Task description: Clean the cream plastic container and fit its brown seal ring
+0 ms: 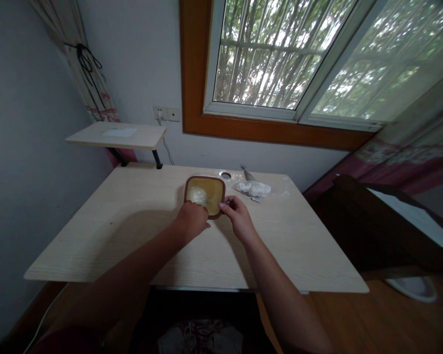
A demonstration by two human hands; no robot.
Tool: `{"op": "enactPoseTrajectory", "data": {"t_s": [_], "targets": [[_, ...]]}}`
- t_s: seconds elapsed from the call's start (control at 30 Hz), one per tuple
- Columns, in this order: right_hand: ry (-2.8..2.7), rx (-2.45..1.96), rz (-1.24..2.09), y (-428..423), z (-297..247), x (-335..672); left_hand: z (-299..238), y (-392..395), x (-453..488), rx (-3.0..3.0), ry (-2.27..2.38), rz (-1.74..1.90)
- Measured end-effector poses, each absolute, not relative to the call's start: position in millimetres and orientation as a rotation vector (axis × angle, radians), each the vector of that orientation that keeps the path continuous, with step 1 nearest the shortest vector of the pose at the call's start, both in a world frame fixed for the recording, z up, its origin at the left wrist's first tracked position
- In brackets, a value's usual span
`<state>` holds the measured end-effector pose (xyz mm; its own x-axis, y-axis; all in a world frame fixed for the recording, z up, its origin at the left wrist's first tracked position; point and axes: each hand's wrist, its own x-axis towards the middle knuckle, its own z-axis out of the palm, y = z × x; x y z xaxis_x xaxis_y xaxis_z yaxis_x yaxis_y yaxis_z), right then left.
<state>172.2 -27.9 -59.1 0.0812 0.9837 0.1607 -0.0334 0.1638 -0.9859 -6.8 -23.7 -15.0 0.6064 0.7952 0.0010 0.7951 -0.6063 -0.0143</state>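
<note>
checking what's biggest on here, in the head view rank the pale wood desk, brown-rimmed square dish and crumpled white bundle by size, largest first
1. Pale wood desk
2. Brown-rimmed square dish
3. Crumpled white bundle

The dish looks larger than the bundle, but it sits nearer the camera, so that order is unsure.

Head-worn view, facing forward and down

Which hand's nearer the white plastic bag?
Right hand: at the near right corner of the brown-rimmed tray, just below-left of the white plastic bag. Left hand: farther, on the tray's near edge.
</note>
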Motion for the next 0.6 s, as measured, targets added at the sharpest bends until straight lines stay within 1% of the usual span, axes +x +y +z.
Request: {"op": "enactPoseTrajectory", "data": {"t_s": [0.13, 0.27, 0.33, 0.4, 0.5, 0.6], "targets": [[-1.183, -1.107, 1.049, -26.2, -57.4, 172.4, -15.4, -24.1, -13.3, -2.845, -1.250, -0.099], [-1.149, -1.083, 1.047, -22.2, -60.6, 175.2, -6.5, -27.4, -26.5, -2.952, -0.923, -0.411], [-1.131, -1.075, 1.039, -20.6, -62.7, 177.1, 0.5, -28.0, -32.9, -2.931, -0.908, -0.614], [-1.115, -1.072, 1.040, -19.9, -63.8, 178.6, 4.9, -25.6, -38.7, -2.793, -1.036, -0.886], [-1.112, -1.065, 1.060, -20.5, -62.7, 179.9, 1.4, -16.1, -46.6, -2.490, -1.366, -1.346], [-1.124, -1.080, 1.058, -22.0, -59.9, 180.7, -11.0, -5.5, -53.0, -2.430, -1.711, -1.673]]}}
